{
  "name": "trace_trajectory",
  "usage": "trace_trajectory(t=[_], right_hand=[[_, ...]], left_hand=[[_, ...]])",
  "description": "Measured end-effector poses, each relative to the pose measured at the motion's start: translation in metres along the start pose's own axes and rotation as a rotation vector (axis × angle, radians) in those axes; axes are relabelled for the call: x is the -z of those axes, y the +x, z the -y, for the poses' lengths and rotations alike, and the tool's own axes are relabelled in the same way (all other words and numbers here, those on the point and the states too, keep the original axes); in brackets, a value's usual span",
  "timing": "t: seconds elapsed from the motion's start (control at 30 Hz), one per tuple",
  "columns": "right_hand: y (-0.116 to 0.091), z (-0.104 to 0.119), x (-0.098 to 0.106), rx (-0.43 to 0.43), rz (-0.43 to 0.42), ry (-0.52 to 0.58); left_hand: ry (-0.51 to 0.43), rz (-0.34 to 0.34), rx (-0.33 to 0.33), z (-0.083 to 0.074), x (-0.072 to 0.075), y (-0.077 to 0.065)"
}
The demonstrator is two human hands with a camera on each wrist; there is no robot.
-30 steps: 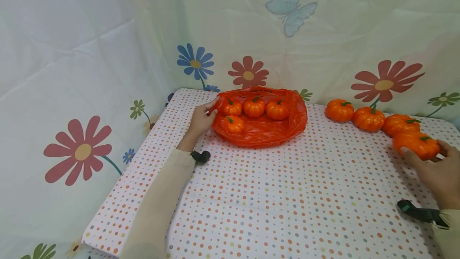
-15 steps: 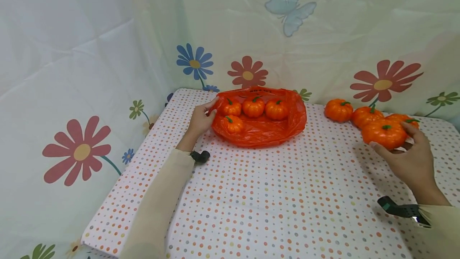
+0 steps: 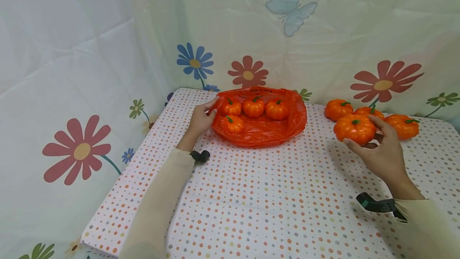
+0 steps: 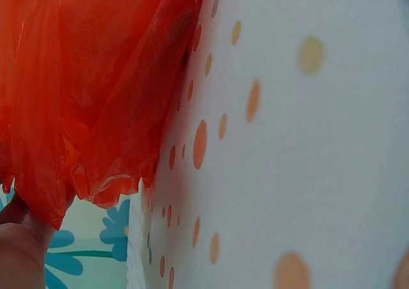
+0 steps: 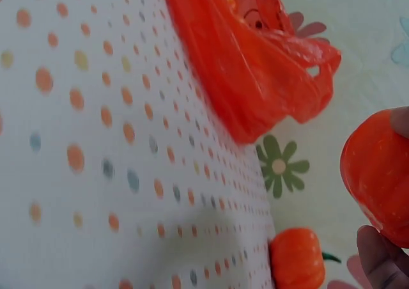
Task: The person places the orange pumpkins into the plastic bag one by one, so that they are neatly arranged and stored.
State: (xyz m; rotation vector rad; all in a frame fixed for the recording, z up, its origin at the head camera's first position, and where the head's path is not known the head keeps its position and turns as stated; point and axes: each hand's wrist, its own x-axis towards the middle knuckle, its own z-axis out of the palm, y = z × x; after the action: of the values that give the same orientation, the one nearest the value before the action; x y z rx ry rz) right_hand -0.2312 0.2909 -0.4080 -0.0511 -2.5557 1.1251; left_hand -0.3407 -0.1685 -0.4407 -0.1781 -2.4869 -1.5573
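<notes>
A red plastic bag [image 3: 258, 137] lies at the back of the table with its mouth spread wide, and several small orange pumpkins [image 3: 253, 107] with green stems sit inside. At its left edge my left hand [image 3: 202, 120] pinches the plastic; in the left wrist view the bag's folds [image 4: 96, 97] hide most of the fingers. My right hand [image 3: 382, 153] grips another orange pumpkin [image 3: 355, 129] between thumb and fingers, held over the table to the right of the bag. The right wrist view shows this held pumpkin [image 5: 377, 174] at its right edge.
Three more pumpkins stand along the back right: a left one [image 3: 338, 109], a middle one [image 3: 370, 111] partly hidden behind the held one, and a right one [image 3: 402, 126]. A dotted cloth [image 3: 251, 195] covers the table. A flowered curtain [image 3: 323, 51] hangs behind.
My right hand has carried its pumpkin leftward from the right end of the row, toward the bag. My left hand and the bag have stayed in place.
</notes>
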Motion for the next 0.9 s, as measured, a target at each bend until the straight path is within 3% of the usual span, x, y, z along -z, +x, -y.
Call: trace_trajectory(t=[0.43, 0.67, 0.9], right_hand=[[-0.003, 0.054, -0.057, 0.153, 0.16, 0.068], [-0.004, 0.092, -0.098, 0.155, 0.274, 0.117], [0.011, 0.115, -0.134, 0.126, 0.363, 0.169]], left_hand=[[0.017, 0.004, 0.01, 0.0, 0.002, -0.001], [0.024, -0.004, 0.005, 0.001, 0.002, -0.001], [0.035, -0.003, 0.004, -0.001, 0.0, 0.0]])
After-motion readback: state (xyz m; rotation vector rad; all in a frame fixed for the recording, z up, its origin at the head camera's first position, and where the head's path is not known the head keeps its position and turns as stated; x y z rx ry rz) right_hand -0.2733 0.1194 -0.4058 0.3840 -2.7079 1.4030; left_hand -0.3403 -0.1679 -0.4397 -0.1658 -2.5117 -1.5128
